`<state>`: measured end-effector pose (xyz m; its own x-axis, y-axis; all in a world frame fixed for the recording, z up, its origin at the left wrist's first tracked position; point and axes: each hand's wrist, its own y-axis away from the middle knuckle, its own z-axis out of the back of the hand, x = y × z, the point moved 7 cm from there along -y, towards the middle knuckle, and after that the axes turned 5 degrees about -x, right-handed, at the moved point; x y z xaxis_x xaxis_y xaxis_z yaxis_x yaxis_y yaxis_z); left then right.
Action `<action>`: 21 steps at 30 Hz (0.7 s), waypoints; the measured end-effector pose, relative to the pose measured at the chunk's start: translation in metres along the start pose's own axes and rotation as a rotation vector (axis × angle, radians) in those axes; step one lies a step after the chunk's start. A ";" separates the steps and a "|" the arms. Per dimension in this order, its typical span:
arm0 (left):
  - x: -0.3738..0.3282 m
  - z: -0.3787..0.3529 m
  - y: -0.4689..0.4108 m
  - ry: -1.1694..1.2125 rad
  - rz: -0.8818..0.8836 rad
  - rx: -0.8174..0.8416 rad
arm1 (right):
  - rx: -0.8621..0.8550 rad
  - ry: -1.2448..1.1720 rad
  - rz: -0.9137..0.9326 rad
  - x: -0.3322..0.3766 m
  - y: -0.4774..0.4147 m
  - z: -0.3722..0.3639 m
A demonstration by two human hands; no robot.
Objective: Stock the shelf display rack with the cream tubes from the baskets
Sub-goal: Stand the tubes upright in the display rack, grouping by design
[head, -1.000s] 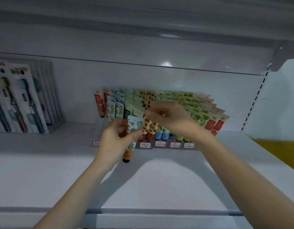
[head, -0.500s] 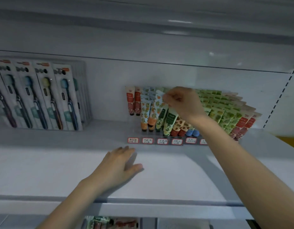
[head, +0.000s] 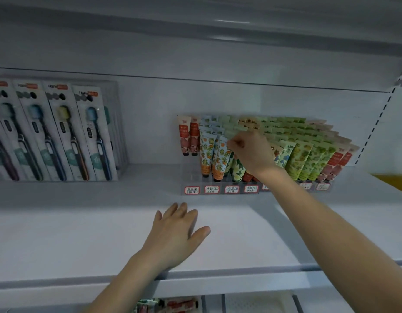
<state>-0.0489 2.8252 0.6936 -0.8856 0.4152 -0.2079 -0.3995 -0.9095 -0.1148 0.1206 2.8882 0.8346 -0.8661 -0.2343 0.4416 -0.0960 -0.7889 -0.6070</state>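
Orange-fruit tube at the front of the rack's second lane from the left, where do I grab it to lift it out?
Pinch the orange-fruit tube by its flat crimped top edge, coming from above and in front. It stands cap down in the display rack, leaning back, and neighbouring tubes crowd its sides, so only that top edge is free.

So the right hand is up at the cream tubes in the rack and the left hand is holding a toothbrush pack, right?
Not quite. In the head view the left hand holds nothing; it is open over the shelf, apart from the toothbrush packs. The right hand is at the cream tubes, apparently pinching one.
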 end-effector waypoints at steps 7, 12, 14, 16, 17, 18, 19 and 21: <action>0.002 -0.003 0.000 -0.041 0.010 0.019 | 0.111 -0.007 -0.050 -0.002 -0.004 -0.016; 0.002 -0.006 -0.003 -0.038 0.000 0.012 | 0.095 0.004 -0.026 0.005 -0.002 -0.018; 0.002 -0.005 -0.003 -0.037 -0.004 0.004 | 0.097 -0.011 -0.034 0.004 -0.001 -0.018; 0.001 -0.003 -0.003 -0.036 -0.011 -0.011 | 0.095 -0.018 -0.035 0.005 -0.001 -0.017; 0.001 -0.002 -0.003 -0.032 -0.014 -0.020 | 0.090 -0.024 -0.034 0.005 -0.001 -0.017; 0.001 -0.001 -0.003 -0.025 -0.017 -0.033 | 0.083 -0.033 -0.035 0.005 -0.001 -0.017; 0.000 0.000 -0.003 -0.020 -0.020 -0.048 | 0.077 -0.044 -0.036 0.005 0.000 -0.016; -0.001 0.002 -0.003 -0.016 -0.023 -0.077 | 0.065 -0.057 -0.042 0.004 0.003 -0.015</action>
<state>-0.0477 2.8275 0.6965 -0.8802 0.4354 -0.1889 -0.4013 -0.8953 -0.1935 0.1092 2.8938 0.8245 -0.8326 -0.2309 0.5035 -0.0978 -0.8334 -0.5439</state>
